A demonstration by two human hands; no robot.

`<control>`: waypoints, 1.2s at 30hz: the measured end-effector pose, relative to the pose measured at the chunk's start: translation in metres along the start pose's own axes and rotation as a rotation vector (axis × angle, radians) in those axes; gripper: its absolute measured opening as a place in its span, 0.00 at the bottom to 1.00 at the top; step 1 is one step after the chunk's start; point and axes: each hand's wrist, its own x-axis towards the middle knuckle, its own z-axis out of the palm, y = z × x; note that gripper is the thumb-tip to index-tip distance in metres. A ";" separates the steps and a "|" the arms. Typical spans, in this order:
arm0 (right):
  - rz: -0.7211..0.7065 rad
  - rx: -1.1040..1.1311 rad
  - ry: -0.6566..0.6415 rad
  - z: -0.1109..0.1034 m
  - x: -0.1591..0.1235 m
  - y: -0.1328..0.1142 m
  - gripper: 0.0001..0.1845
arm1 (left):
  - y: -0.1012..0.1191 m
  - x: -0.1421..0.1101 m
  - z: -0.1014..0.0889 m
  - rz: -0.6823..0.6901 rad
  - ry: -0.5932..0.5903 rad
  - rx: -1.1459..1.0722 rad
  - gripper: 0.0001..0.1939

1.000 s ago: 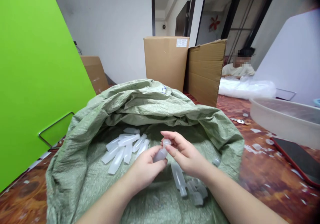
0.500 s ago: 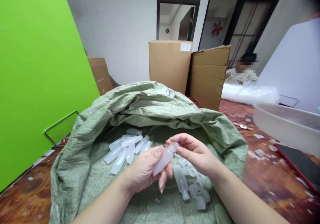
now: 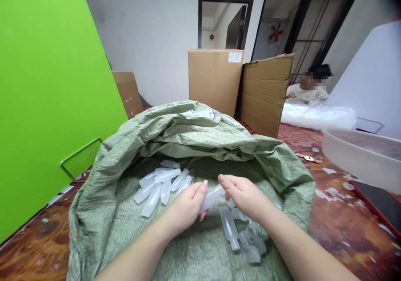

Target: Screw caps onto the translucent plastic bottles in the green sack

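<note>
A translucent white plastic bottle (image 3: 211, 197) is held between my two hands above the sack. My left hand (image 3: 183, 208) wraps round its wide body, thumb on top. My right hand (image 3: 249, 197) is closed at the narrow neck end, which its fingers hide. To the left, several similar bottles (image 3: 153, 198) lie in a loose pile on the green woven sack (image 3: 191, 256). Below my right hand lie another bottle (image 3: 229, 227) and several short translucent plastic pieces (image 3: 252, 251), partly covered by my forearm.
Cardboard boxes (image 3: 214, 80) stand behind the sack. A green panel (image 3: 53, 105) with a wire leg leans at left. A white tub (image 3: 360, 160), a key (image 3: 308, 158) and a dark phone-like slab (image 3: 379, 208) are at right. Another person (image 3: 308, 91) sits behind white plastic bags (image 3: 319, 116).
My right hand has turned, so its back now faces up and its fingers wrap the bottle's neck. The bottle lies flatter. My view has shifted slightly left.
</note>
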 end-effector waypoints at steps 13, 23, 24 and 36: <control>-0.320 0.076 -0.058 -0.005 -0.002 -0.001 0.21 | -0.009 0.007 -0.001 0.029 0.168 0.087 0.24; -0.305 0.028 -0.070 -0.006 0.000 0.000 0.11 | -0.012 0.008 -0.002 0.030 0.204 0.111 0.23; -0.265 0.017 -0.078 -0.006 -0.001 0.000 0.11 | -0.012 0.008 -0.002 0.032 0.203 0.114 0.23; -0.263 0.036 -0.076 0.000 -0.001 -0.001 0.14 | -0.008 0.008 -0.005 0.021 0.223 0.070 0.23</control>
